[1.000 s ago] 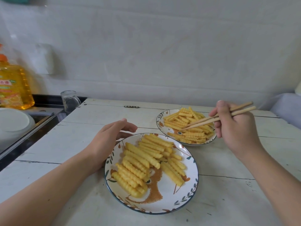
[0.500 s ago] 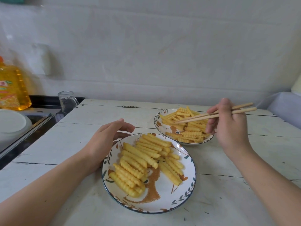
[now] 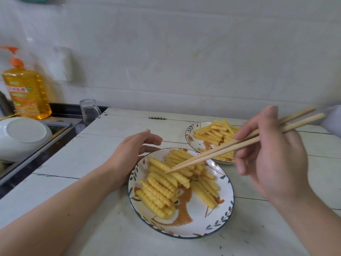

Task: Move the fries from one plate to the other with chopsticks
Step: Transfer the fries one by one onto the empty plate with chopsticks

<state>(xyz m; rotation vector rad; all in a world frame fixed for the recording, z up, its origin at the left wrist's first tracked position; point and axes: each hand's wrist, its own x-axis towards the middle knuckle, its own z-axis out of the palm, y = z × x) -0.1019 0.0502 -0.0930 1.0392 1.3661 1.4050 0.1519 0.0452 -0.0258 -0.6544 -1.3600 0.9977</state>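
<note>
Head view: right hand [image 3: 273, 156] fingers grip chopsticks [image 3: 230, 146], tips touching fries [image 3: 166, 174] on near plate [image 3: 201, 231].
Left hand [image 3: 132, 154]: fingers loose, beside near plate.
Fries: probably light, brittle, ridged; pinch mid-length.

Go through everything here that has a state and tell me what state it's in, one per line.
Near plate: part covered with fries, front bare.
Far plate: holds a pile of fries.
Chopsticks: held, tips together on the near plate's fries, nothing lifted.
Right hand: grips the chopsticks.
Left hand: relaxed, at the near plate's rim.
Glass jar: upright, looks empty.
White bowl: upside down.
</note>
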